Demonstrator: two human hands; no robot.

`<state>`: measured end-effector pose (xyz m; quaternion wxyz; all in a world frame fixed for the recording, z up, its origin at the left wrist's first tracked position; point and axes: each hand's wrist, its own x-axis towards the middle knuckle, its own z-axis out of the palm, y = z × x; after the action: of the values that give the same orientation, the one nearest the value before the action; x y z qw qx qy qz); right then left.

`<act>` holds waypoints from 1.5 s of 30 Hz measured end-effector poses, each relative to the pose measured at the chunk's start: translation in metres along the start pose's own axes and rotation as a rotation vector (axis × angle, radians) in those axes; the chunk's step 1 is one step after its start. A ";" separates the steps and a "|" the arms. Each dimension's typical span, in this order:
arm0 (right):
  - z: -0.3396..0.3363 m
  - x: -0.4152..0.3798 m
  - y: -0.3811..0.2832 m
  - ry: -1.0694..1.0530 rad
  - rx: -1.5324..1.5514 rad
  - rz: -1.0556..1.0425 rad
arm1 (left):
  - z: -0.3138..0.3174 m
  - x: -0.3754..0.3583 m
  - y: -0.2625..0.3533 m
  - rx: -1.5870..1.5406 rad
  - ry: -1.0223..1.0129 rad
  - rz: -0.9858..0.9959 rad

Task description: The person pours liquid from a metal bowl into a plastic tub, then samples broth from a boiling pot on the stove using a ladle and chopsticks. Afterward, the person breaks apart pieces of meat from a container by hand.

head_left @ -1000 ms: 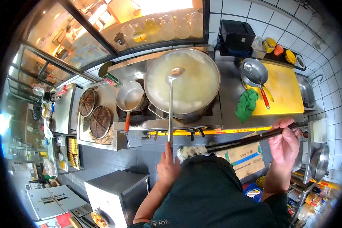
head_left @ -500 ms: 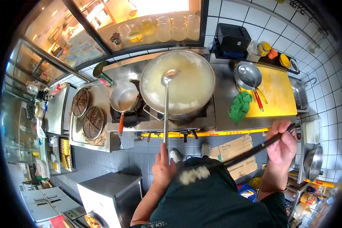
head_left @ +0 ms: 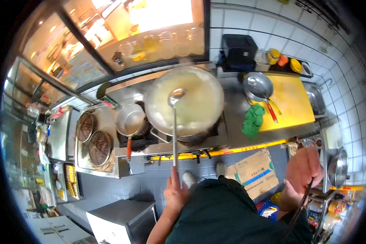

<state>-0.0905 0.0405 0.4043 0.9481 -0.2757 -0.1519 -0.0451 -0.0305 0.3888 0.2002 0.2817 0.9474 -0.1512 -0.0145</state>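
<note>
A large pot (head_left: 150, 101) of cloudy, pale liquid stands on the stove. My left hand (head_left: 176, 195) is closed around the handle of a long metal ladle (head_left: 175, 138), whose bowl rests at the liquid's surface. Off to the right, away from the pot, my right hand (head_left: 303, 171) grips a dark stick-like utensil (head_left: 297, 213) that points down beside my body. Motion blurs this hand, and the utensil's lower end cannot be made out.
Left of the pot is a small saucepan (head_left: 130, 120); two round dark racks (head_left: 100, 148) lie beyond it. To the right are a green cloth (head_left: 253, 121), a metal pan (head_left: 258, 86) and a yellow board (head_left: 293, 101). Flattened cardboard (head_left: 254, 173) lies on the floor.
My right hand has turned and lowered, swinging the dark utensil from across my body to pointing down at the right. The white clump by its end is out of sight. The view has shifted slightly.
</note>
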 end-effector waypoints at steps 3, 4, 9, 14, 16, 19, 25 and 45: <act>0.006 0.001 0.009 0.072 0.045 0.014 | -0.007 0.003 0.006 -0.039 0.009 0.023; 0.010 0.006 0.013 0.085 0.033 -0.006 | -0.005 0.002 0.005 -0.053 0.017 0.014; 0.001 0.002 0.024 0.146 0.128 0.017 | -0.003 0.002 0.002 -0.003 0.027 0.039; 0.001 0.004 0.032 0.134 0.143 0.026 | -0.001 -0.001 -0.009 0.014 0.031 0.041; -0.013 0.002 0.035 0.107 0.124 -0.027 | -0.001 -0.002 -0.012 0.028 0.027 0.051; -0.049 0.003 0.031 0.172 0.234 -0.058 | -0.010 0.000 -0.014 0.030 0.056 0.083; -0.126 -0.013 0.014 0.335 0.121 -0.242 | -0.020 -0.001 -0.041 0.007 0.061 0.168; -0.162 -0.130 0.031 0.552 -0.047 -0.498 | -0.135 0.048 -0.188 -1.731 -0.061 -0.354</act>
<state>-0.1658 -0.0202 0.2182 0.9067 -0.2297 0.0481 -0.3504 0.0830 0.5955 0.2155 0.8896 0.4106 0.0541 -0.1926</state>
